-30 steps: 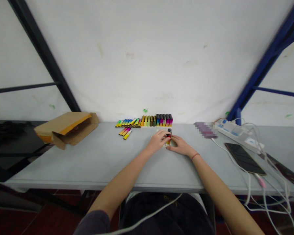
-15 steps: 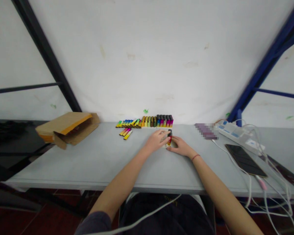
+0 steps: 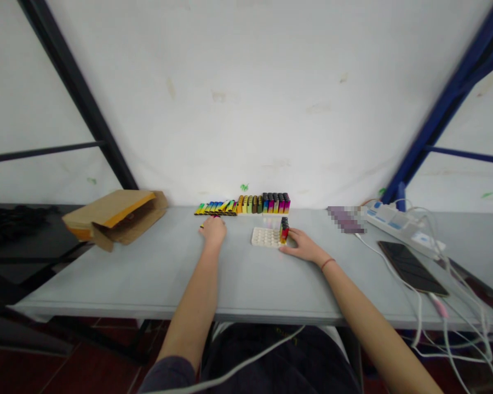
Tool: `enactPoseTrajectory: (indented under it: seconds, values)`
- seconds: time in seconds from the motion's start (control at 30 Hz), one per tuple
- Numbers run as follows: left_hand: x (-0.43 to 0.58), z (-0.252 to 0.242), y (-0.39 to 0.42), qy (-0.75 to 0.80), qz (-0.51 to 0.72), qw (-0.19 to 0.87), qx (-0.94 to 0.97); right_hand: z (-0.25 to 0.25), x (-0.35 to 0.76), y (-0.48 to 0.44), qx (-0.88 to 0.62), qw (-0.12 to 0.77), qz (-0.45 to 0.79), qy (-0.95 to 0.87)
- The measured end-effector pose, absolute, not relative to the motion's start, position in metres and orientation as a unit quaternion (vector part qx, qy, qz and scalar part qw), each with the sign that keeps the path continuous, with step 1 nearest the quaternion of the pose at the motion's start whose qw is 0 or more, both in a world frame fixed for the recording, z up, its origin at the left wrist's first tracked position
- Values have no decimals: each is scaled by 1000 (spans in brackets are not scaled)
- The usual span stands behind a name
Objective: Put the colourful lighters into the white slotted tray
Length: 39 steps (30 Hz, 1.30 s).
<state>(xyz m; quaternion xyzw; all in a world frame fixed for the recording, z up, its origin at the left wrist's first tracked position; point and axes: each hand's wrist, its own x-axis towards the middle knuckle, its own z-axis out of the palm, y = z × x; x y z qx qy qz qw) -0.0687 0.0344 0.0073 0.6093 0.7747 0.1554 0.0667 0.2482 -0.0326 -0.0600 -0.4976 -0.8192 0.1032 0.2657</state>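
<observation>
A white tray [image 3: 263,237] with rows of round holes lies on the grey table [image 3: 148,273]. A few colourful lighters [image 3: 284,229] stand upright at the tray's right end. My right hand [image 3: 303,245] rests against that end, thumb and fingers closed on the tray's edge just below the lighters. My left hand [image 3: 213,230] is stretched out to the left, palm down on the loose lighters [image 3: 207,219] lying on the table; its fingers are hidden under the back of the hand. A long row of lighters [image 3: 246,204] lines the wall behind.
An open cardboard box [image 3: 113,215] lies on its side at the back left. On the right are a power strip [image 3: 398,222], a dark phone [image 3: 411,266] and several white cables [image 3: 443,317]. Dark and blue shelf posts stand at both sides.
My left hand has left the tray and moved left to the loose lighters, uncovering the tray. My right hand has stayed at the tray's right end.
</observation>
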Motion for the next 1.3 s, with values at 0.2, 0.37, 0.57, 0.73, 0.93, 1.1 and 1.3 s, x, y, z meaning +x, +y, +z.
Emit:
enactPoseTrajectory:
  seconds: [0.2, 0.37, 0.57, 0.73, 0.93, 1.1, 1.3]
  values:
    - [-71, 6, 41, 770, 150, 76, 616, -62, 248, -31, -499, 273, 102, -816]
    - [-81, 8, 40, 775, 135, 81, 612, -62, 249, -30, -496, 270, 102, -819]
    - [-78, 10, 38, 787, 136, 81, 596, -61, 250, -31, -495, 273, 106, -818]
    - [-79, 7, 44, 755, 97, 71, 644, -60, 250, -31, -493, 275, 107, -819]
    - [-69, 5, 46, 692, 89, 143, 702, -58, 248, -34, -498, 272, 108, -817]
    - [-44, 3, 42, 617, 276, 291, 677, -58, 248, -34, -497, 274, 109, -816]
    - [-18, 8, 30, 518, 464, 517, 500, -61, 250, -31, -500, 274, 112, -814]
